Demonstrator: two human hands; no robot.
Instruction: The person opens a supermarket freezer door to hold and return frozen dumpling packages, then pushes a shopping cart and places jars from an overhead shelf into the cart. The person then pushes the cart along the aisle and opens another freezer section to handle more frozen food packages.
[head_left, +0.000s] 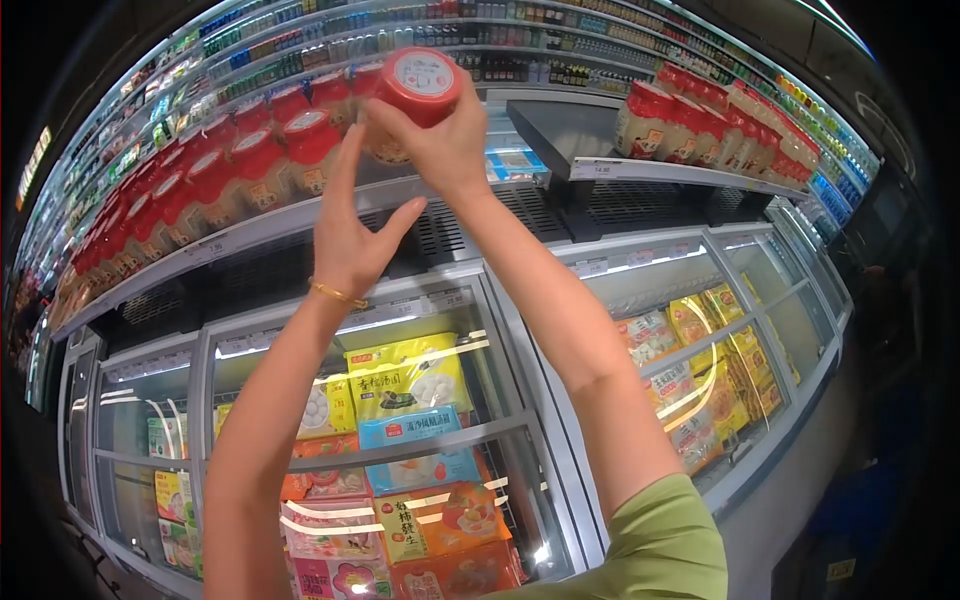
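My right hand (452, 145) is wrapped round a jar with a red lid (421, 82), held up at the right end of a shelf row. The lid has a pale round label, and most of the jar's body is hidden behind my fingers. Just left of and below it is my left hand (352, 238), fingers stretched upward and thumb spread, holding nothing. Its fingertips come close to the jar; whether they touch it I cannot tell. Similar red-topped jars (258, 165) stand in rows on the shelf to the left of both hands.
Below the shelf (215, 245) are glass-covered freezers (510, 440) with bagged frozen foods, including a yellow bag (405, 375) and a blue bag (420, 445). More red-topped jars (690, 125) stand on the right shelf (640, 172). Drink shelves (520, 45) line the back.
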